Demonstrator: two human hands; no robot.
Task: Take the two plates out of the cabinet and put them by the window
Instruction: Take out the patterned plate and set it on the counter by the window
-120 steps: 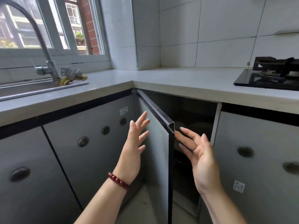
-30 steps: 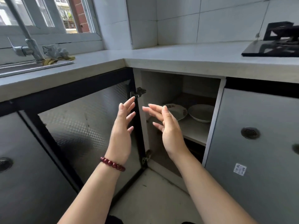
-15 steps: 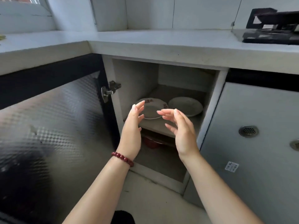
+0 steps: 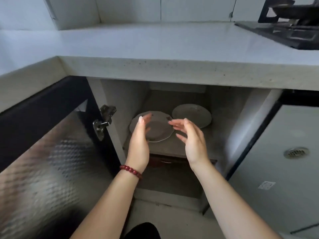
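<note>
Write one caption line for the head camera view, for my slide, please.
Left hand and right hand, both open, reach toward the nearer plate inside the open cabinet.

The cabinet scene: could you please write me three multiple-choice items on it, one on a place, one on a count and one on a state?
1. Where do the plates lie?
A. on the counter
B. on the upper shelf in the cabinet
C. on the floor

2. How many plates show on that shelf?
A. one
B. two
C. four

3. What are the hands doing?
A. both open, holding nothing
B. each holding a plate
C. gripping the door

Answers:
1 B: the left plate and the right plate lie side by side on the shelf, under the counter.
2 B: only these two show there.
3 A: the left hand and right hand reach in with fingers spread, in front of the left plate, and grasp nothing.
</note>
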